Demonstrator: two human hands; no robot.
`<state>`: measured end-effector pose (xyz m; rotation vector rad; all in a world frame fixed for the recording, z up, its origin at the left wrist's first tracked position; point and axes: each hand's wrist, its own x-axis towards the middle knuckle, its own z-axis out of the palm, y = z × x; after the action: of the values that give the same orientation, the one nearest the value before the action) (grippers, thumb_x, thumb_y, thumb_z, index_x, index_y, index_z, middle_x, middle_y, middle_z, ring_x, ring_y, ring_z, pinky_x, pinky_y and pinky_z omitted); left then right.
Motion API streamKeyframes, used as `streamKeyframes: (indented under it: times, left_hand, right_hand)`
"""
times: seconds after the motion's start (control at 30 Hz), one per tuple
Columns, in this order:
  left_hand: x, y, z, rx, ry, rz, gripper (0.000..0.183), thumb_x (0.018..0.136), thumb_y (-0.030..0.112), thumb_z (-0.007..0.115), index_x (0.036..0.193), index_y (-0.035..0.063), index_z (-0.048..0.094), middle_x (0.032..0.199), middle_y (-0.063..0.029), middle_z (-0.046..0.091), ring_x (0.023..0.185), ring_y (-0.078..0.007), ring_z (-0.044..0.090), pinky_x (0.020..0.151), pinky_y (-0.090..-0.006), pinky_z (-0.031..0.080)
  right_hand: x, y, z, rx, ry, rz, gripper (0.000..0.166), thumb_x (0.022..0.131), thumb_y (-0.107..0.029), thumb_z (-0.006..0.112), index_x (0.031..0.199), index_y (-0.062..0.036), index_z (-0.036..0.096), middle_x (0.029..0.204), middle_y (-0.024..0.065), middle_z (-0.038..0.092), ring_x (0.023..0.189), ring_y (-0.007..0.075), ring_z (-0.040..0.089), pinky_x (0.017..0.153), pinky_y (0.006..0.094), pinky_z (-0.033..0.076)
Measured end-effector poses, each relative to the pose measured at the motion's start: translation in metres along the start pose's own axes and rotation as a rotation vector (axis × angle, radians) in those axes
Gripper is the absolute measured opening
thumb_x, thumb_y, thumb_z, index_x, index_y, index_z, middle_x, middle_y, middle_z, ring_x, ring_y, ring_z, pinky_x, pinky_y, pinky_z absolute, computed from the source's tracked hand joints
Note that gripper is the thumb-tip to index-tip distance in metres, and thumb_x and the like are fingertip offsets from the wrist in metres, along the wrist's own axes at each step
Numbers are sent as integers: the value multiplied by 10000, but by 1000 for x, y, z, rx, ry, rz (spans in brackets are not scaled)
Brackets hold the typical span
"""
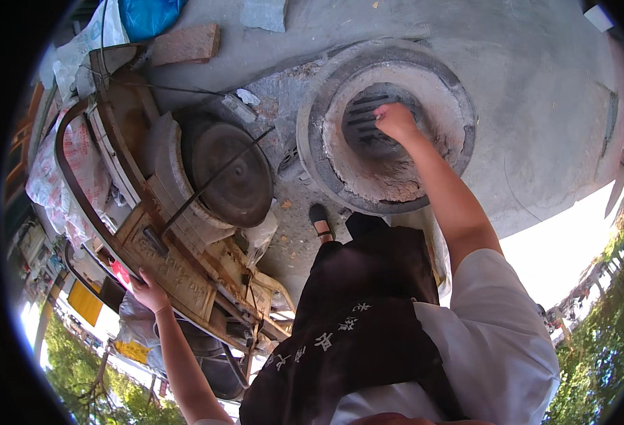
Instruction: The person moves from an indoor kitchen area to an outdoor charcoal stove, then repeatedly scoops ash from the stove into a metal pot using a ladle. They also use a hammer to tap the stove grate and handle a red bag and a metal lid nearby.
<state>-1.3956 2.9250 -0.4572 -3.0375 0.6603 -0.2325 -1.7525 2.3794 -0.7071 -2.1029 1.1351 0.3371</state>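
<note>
My right hand (395, 120), its fingers curled together, is over the mouth of a round clay-lined stove (338, 183) with dark grate bars (367, 114) at its bottom. Whether the fingers pinch anything small cannot be seen. At the lower left, my left hand (150, 292) rests at the curved metal rail (86, 204) of a worn cart; its fingertips are partly hidden behind the rail. A thin dark metal rod (211, 183) with a short crosspiece lies slanting over the cart panel and a round dark lid (233, 175).
A reddish brick (185, 44), a grey stone block (264, 14) and a blue plastic bag (150, 18) lie beyond the cart. White plastic bags (67, 175) hang along its far side. My shod foot (320, 218) stands between stove and cart.
</note>
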Motion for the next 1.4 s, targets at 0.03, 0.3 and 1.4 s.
streamKeyframes:
  times: [0.03, 0.3, 1.4]
  left_hand:
    - [-2, 1, 1, 10, 53, 56, 586, 918, 436, 454, 1116, -110, 539, 996, -304, 599, 896, -445, 581, 766, -470, 463]
    - [4, 10, -4, -85, 18, 58, 521, 893, 419, 490, 1073, -63, 568, 923, -270, 626, 832, -442, 590, 716, -480, 456]
    - [0, 5, 4, 71, 73, 88, 646, 877, 554, 389, 988, -50, 589, 908, -260, 642, 796, -407, 633, 699, -473, 507]
  right_hand:
    - [-23, -11, -27, 116, -10, -8, 270, 692, -112, 615, 950, -90, 692, 796, 126, 654, 741, 252, 635, 721, 322, 501]
    - [-241, 74, -110, 573, 413, 340, 343, 716, 26, 544, 1031, -72, 638, 893, 16, 556, 574, 80, 530, 476, 223, 425]
    - [-538, 217, 117, 293, 716, 603, 261, 785, -87, 517, 1008, -92, 654, 948, 133, 666, 878, 334, 634, 731, 423, 498]
